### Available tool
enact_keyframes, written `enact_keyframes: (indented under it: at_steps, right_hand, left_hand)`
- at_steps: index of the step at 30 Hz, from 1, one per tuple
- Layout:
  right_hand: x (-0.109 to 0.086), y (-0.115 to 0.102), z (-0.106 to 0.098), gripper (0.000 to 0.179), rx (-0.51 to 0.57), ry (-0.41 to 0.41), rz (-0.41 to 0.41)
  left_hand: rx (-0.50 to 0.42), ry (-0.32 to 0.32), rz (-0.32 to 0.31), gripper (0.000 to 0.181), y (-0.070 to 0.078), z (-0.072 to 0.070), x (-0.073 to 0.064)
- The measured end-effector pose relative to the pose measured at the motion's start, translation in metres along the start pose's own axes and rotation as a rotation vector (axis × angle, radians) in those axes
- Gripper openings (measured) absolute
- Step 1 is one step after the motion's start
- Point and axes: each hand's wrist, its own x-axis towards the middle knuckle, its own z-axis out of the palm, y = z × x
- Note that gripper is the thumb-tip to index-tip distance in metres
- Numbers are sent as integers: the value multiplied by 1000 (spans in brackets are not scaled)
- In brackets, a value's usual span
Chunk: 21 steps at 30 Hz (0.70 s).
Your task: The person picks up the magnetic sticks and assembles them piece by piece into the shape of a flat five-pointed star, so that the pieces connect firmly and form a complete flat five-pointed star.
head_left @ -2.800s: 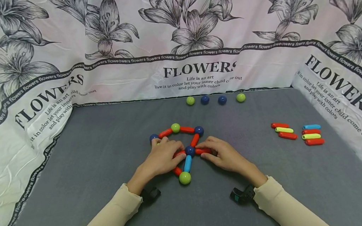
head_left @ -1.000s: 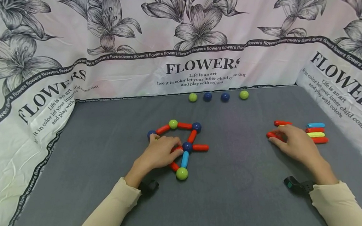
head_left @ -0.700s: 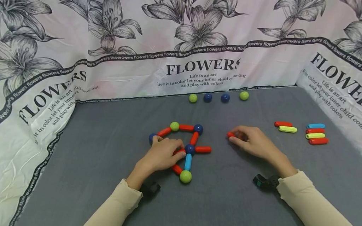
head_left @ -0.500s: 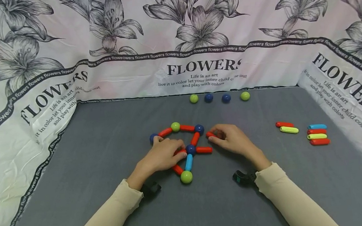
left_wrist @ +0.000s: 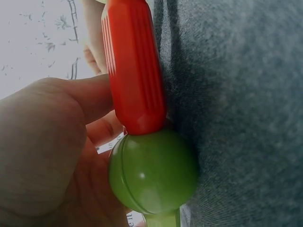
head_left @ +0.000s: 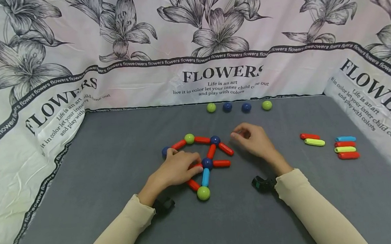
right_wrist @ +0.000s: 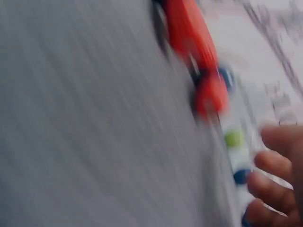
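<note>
Rod-and-ball frame point(head_left: 207, 163) — gripped by the left hand point(head_left: 175, 168), just beside the right hand point(head_left: 256, 141) — loosely curled, empty.

My left hand point(head_left: 176, 167) grips the frame point(head_left: 211, 151), lying flat: from the middle blue ball point(head_left: 207, 163), a red stick point(head_left: 221, 164) pokes out at 3 o'clock, a light-blue stick point(head_left: 205, 177) runs just past 6, and the upper blue ball point(head_left: 215, 140), at 1, points another red stick point(head_left: 226, 149) towards 4.

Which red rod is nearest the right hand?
The slanting red rod with one free end, joined to the upper-right blue ball; the others lie farther from the right hand.
</note>
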Motion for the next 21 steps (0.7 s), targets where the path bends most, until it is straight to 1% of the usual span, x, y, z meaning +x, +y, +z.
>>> enact_keyframes:
  at_steps: [3,4,6,7,9,12,14,18,21]
  right_hand:
    - [11,23,-16,20,-17,237,146]
    - [15,31,-21,21,-27,303,200]
    - [21,46,-31,28,-56,381,295]
    - [24,51,-34,33,-56,398,330]
    - [29,60,-41,44,-57,388,378]
    - [38,68,-47,60,-31,325,398]
    - [44,71,-50,67,-27,274,411]
    - [52,75,-53,70,-25,210,453]
    - [56,78,-53,63,-33,195,448]
  left_hand:
    - [-2,-1,3,15,-1,0,-1]
    - [-1,-1,3,15,-1,0,0]
    - [-4,-3,4,15,-1,1,0]
    - [-2,-6,3,15,-1,0,0]
    - [0,-9,1,15,-2,0,0]
    - [2,-8,3,15,-3,0,0]
    - [-2,-5,9,16,-3,0,0]
    - [-14,1,26,16,-4,1,0]
    - [-16,4,32,16,-6,1,1]
